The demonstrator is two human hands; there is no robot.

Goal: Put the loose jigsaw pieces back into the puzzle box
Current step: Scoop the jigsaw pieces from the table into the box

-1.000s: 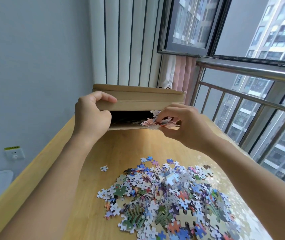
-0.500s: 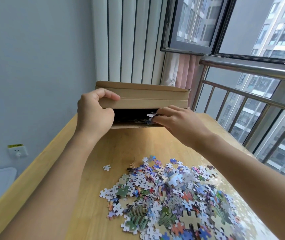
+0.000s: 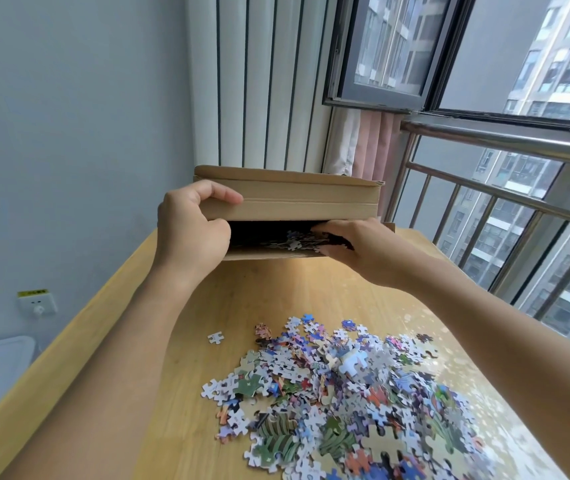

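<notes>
Cardboard box: the brown puzzle box (image 3: 290, 199) stands at the far end of the wooden surface (image 3: 269, 292), its lid raised just enough to leave a dark slot facing you.
Left hand: your left hand (image 3: 191, 230) grips the lid's left end, thumb along its front face, propping it up.
Inside the box: a small drift of pieces in the box (image 3: 294, 239) shows in the slot, so some of the job is done.
Right hand: your right hand (image 3: 356, 242) reaches into the slot at its right end, fingers curled just inside; you cannot tell from here whether they hold any pieces.
Loose pile: the big heap of loose pieces (image 3: 349, 400) lies near you, well apart from the box.
Stray: one single piece (image 3: 215, 337) lies alone left of the heap.
Progress: judged from this, you are early on; most of the pieces are yet to go in.
</notes>
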